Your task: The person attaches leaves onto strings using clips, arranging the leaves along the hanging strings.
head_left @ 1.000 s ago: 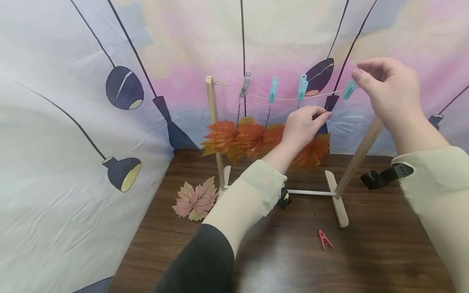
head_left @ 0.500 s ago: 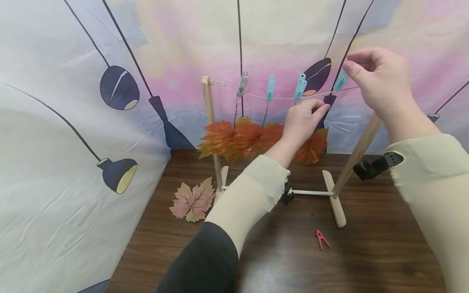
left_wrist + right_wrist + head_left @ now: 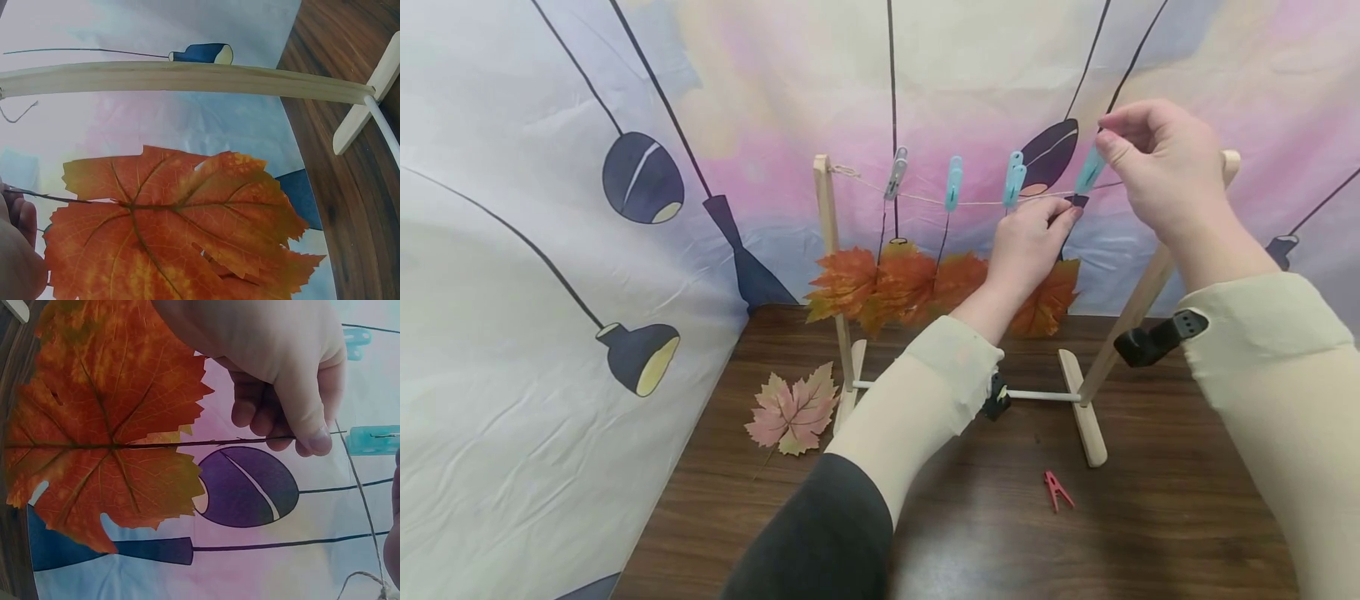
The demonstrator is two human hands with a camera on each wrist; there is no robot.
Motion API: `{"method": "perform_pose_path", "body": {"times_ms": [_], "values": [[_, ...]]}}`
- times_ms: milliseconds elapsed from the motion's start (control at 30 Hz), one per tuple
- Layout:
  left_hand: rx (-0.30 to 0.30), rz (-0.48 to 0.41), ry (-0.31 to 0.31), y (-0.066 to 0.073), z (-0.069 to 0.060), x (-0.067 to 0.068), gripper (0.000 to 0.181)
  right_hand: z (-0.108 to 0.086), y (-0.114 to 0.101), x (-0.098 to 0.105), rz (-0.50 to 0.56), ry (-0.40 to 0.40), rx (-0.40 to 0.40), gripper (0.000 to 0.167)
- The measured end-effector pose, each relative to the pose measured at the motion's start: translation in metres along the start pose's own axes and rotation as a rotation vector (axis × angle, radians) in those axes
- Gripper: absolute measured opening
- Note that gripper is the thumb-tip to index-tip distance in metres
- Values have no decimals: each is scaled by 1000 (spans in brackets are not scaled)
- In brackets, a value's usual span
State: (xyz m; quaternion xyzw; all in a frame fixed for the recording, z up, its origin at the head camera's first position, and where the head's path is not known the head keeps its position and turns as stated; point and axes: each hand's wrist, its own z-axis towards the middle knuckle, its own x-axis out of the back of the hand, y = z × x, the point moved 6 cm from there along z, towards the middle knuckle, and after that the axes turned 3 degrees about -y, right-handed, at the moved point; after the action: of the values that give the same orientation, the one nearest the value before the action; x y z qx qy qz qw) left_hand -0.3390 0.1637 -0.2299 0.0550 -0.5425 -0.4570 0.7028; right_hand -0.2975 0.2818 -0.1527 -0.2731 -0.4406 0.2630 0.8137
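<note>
My left hand [image 3: 1026, 242] pinches the thin stem of an orange maple leaf [image 3: 181, 231] between thumb and finger, just under the string [image 3: 977, 202]. In the right wrist view the stem tip meets the string beside a light-blue clothespin [image 3: 375, 440]. My right hand [image 3: 1172, 171] pinches that clothespin by its upper end, to the right of the left hand. Whether its jaws clamp the string or stem, I cannot tell. To the left, a grey clothespin [image 3: 897, 173] and blue clothespins [image 3: 954, 183] sit on the string, with orange leaves [image 3: 844, 283] hanging below by their stems.
The string runs between two wooden posts [image 3: 829, 204] of a stand joined by a white rod [image 3: 1043, 396]. A pink leaf [image 3: 793, 412] lies on the brown table [image 3: 977, 533] at left, a red clothespin [image 3: 1057, 492] nearer the front. A painted cloth [image 3: 760, 83] hangs behind.
My right hand has moved left with the blue clothespin, closer to the left hand. The left hand has shifted slightly right with the leaf. The view has turned a little.
</note>
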Motion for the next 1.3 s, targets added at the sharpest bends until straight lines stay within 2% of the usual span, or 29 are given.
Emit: {"method": "perform_pose_path", "body": {"times_ms": [300, 600, 700, 800, 967, 1300], "values": [[7, 1, 16, -4, 2, -6, 21, 1, 3, -4, -62, -47, -28, 31], [12, -17, 21, -5, 3, -9, 21, -3, 8, -11, -33, -103, -17, 36], [-3, -21, 40, -5, 4, -6, 21, -2, 8, -10, -28, -95, -11, 35], [-21, -20, 53, -3, 4, -4, 22, -1, 7, -8, 20, -71, 8, 31], [-36, -45, 51, 1, 4, -4, 22, 0, 4, -3, 72, -47, 27, 25], [-33, -81, 68, 5, 3, -4, 22, 1, 3, 1, -5, -60, -21, 25]]}}
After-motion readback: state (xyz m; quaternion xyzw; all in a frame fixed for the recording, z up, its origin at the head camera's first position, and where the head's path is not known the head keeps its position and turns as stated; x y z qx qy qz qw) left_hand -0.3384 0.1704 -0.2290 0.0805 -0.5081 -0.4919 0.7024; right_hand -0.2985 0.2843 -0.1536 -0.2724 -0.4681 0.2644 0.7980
